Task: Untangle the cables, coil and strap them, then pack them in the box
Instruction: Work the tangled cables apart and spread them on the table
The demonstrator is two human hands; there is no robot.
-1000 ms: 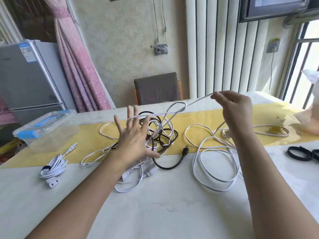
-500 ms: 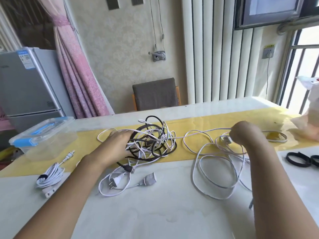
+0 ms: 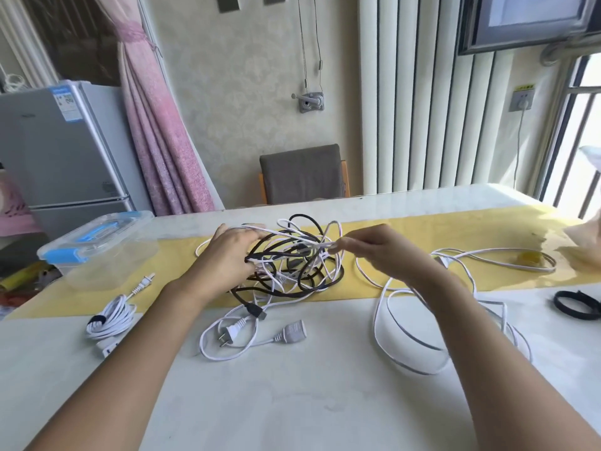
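A tangle of black and white cables (image 3: 294, 262) lies on the yellow runner (image 3: 422, 232) at the table's middle. My left hand (image 3: 227, 255) grips the tangle's left side, fingers curled into the strands. My right hand (image 3: 374, 252) pinches a white strand at the tangle's right edge. A loose white cable (image 3: 406, 340) sprawls in wide loops to the right. A white plug (image 3: 231, 332) and socket end (image 3: 292, 332) lie in front of the tangle. One coiled, strapped white cable (image 3: 110, 317) rests at the left. The clear box with blue clasps (image 3: 97, 249) stands closed, far left.
Black straps (image 3: 575, 304) lie at the right table edge. A crumpled bag (image 3: 585, 242) sits at the far right on the runner. A grey chair (image 3: 302, 174) stands behind the table, a fridge (image 3: 61, 151) at the left. The white table (image 3: 292, 402) stretches toward me.
My right hand dropped from holding a white strand high, went down to the loose loops, then moved left to pinch the tangle. My left hand went from open above the tangle to gripping it.
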